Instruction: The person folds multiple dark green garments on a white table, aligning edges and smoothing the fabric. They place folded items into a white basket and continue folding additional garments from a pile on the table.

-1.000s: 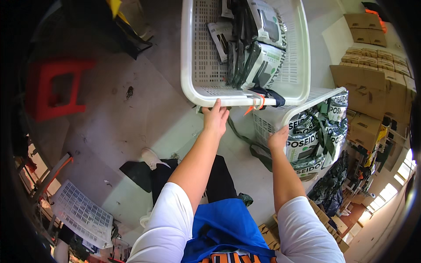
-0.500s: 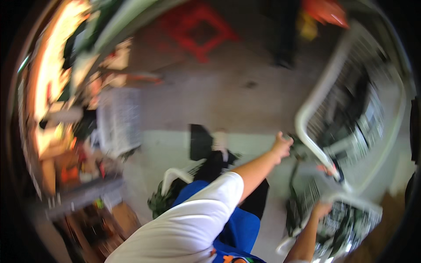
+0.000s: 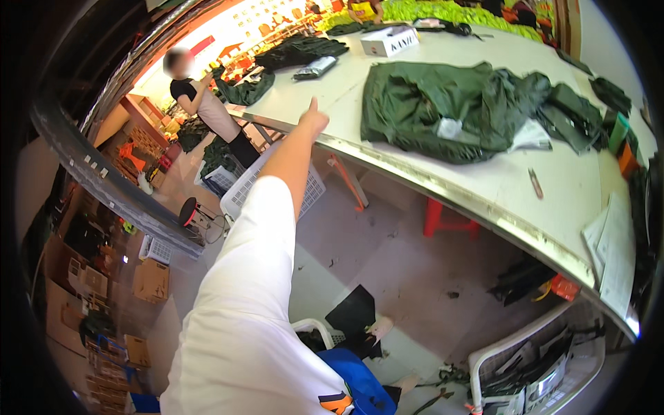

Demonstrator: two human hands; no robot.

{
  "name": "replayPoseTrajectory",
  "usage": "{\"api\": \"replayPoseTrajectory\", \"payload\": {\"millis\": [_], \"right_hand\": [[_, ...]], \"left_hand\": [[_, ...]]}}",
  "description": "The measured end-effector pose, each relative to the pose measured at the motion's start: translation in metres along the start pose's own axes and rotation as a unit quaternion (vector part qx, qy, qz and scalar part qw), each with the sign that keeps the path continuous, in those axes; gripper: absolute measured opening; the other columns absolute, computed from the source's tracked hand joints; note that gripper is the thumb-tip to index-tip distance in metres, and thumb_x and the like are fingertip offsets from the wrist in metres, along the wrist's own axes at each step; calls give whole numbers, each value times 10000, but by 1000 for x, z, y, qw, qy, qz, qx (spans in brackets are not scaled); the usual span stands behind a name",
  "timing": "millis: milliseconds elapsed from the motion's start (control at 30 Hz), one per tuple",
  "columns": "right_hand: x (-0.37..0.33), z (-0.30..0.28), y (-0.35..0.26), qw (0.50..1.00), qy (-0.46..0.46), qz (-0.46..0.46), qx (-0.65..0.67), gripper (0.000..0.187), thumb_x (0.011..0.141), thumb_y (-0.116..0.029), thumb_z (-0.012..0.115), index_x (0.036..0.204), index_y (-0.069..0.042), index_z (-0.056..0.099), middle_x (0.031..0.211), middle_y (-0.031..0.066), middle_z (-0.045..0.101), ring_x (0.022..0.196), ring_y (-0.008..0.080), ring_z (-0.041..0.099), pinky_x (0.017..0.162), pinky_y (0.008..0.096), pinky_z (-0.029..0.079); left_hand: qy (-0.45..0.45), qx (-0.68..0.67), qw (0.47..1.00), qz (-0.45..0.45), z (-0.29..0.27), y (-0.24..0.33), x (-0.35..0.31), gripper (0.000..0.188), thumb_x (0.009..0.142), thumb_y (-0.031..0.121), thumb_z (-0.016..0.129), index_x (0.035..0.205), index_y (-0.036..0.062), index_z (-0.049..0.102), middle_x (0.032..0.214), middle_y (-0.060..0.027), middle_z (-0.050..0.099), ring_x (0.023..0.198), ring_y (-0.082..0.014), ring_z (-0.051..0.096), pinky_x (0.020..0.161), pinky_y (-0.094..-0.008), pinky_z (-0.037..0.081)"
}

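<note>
My left hand (image 3: 315,123) is raised at the table's near-left edge, index finger stretched out and the other fingers partly curled. I see nothing in it. To its right, a dark green garment (image 3: 449,104) lies spread on the white table (image 3: 477,183), with a small whitish piece on top. A plastic-wrapped packet (image 3: 315,68) lies beyond my fingertip, near a pile of black cloth (image 3: 302,50). My right hand is outside the picture.
Below my left forearm stands a white plastic basket (image 3: 315,192). Another basket (image 3: 477,360) holding dark packets is at lower right. A red stool (image 3: 432,218) is under the table. A co-worker (image 3: 204,104) at left handles green cloth. A white box (image 3: 389,41) sits further back.
The view has swung up from floor and baskets to the table. My left hand has moved up to the table edge. My right hand, earlier at a basket, has left the picture.
</note>
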State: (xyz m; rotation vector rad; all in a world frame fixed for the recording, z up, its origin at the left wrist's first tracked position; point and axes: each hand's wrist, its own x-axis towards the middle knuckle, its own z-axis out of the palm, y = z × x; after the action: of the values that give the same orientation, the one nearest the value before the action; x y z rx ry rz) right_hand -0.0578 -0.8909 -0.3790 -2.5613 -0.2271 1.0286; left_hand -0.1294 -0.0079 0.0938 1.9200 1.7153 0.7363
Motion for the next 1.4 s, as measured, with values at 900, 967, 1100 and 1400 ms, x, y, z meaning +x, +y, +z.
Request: {"api": "replayPoseTrajectory", "payload": {"millis": [900,967,1100,1400], "right_hand": [[1,-38,18,991,-108,40,62,417,894,-314,547,1135,22,608,1114,235,613,1091,321,562,953,421,432],[4,-37,40,991,-118,31,54,500,891,-336,575,1232,26,529,1194,252,559,1121,344,538,942,440,442],[25,5,102,930,-88,75,348,278,894,-166,526,1134,-27,531,865,94,537,773,192,525,662,318,457],[42,-27,54,901,50,195,385,432,877,-198,601,1258,-16,511,984,69,594,806,144,562,695,264,447]], "left_hand": [[-666,196,720,6,157,-236,-423,558,843,267,622,1344,85,457,1270,-197,547,1121,-337,559,957,-400,432],[-656,177,732,48,180,-226,-435,510,841,260,622,1294,63,495,1213,-198,584,1114,-337,563,942,-398,439],[-618,112,778,11,226,-204,-455,349,824,163,592,1156,58,573,1064,-159,643,1007,-293,600,893,-377,461],[-666,64,721,-179,371,-164,-576,410,905,179,569,1295,103,467,853,-31,541,590,-96,459,501,-255,418]]}}
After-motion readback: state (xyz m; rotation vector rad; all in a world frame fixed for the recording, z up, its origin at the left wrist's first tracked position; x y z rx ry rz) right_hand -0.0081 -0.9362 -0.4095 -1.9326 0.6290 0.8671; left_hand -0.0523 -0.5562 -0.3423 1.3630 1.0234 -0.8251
